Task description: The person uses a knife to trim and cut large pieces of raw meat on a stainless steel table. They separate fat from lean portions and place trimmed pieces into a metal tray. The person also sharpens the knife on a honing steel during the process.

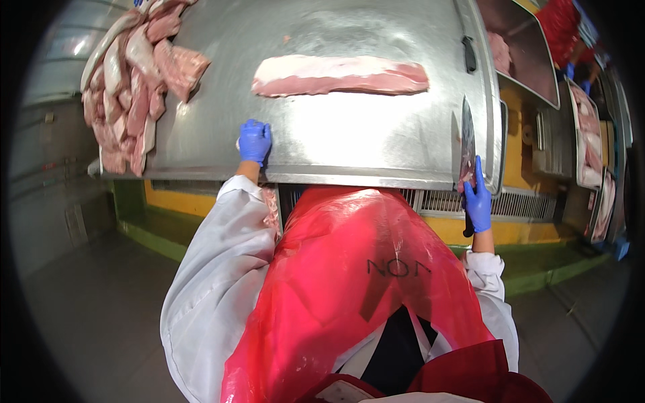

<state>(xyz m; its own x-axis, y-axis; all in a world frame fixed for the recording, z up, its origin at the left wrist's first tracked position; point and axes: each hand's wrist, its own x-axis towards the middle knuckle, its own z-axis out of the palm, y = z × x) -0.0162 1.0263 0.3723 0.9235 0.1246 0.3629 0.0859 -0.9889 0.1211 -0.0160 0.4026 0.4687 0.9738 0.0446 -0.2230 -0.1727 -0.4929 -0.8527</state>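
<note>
My left hand (254,142), in a blue glove, rests closed on the steel table (322,134) near its front edge; a small pale bit shows beside it, and what its fingers hold, if anything, is hidden. At the right edge my right hand (478,205), also gloved in blue, grips a large knife (468,134), blade pointing away from me, index finger stretched along it. A long pale pink slab of meat (339,78) lies crosswise beyond both hands.
A heap of meat pieces (134,80) lies at the table's left. A black handle (469,54) is near the right rim, beside a metal bin (537,60) with meat. Filled trays (586,134) stand farther right, where a co-worker's blue-gloved hands and red apron (557,20) show.
</note>
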